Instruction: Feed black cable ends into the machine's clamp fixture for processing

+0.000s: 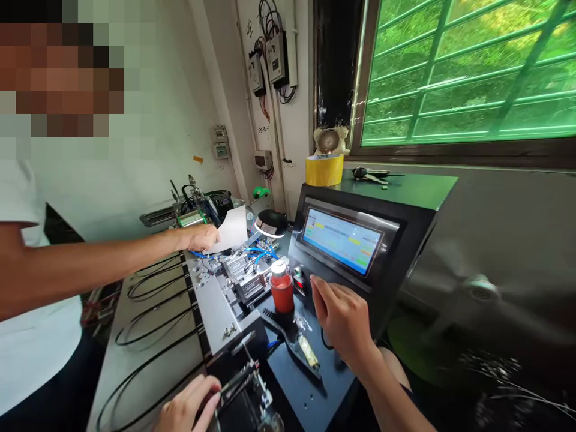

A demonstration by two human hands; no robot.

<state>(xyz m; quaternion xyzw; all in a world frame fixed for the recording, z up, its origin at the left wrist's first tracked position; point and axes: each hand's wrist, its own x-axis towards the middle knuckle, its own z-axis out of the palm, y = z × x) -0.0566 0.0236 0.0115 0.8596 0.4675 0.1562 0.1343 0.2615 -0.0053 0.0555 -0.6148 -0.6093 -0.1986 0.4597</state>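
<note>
My left hand (191, 403) is at the bottom, beside a small dark metal fixture (245, 384). Its fingers are curled with the thumb near them; what they grip, if anything, is hidden. Raised before the lower left of a touchscreen panel (344, 240) is my right hand (344, 318), its fingers bent and pressed together. I cannot make out anything in them. To its left stand a red bottle with a white cap (282, 288) and a small device with a red display (299, 282). A black brush (274, 321) lies below the bottle, near a pale yellow piece (308, 352).
A co-worker's arm (112, 261) reaches in from the left, the hand on a white sheet (234, 228) above metal cylinders (247, 276). Black cables (148, 324) loop along the left table. Yellow tape (324, 170) sits on the panel housing. A fan (481, 288) stands at right.
</note>
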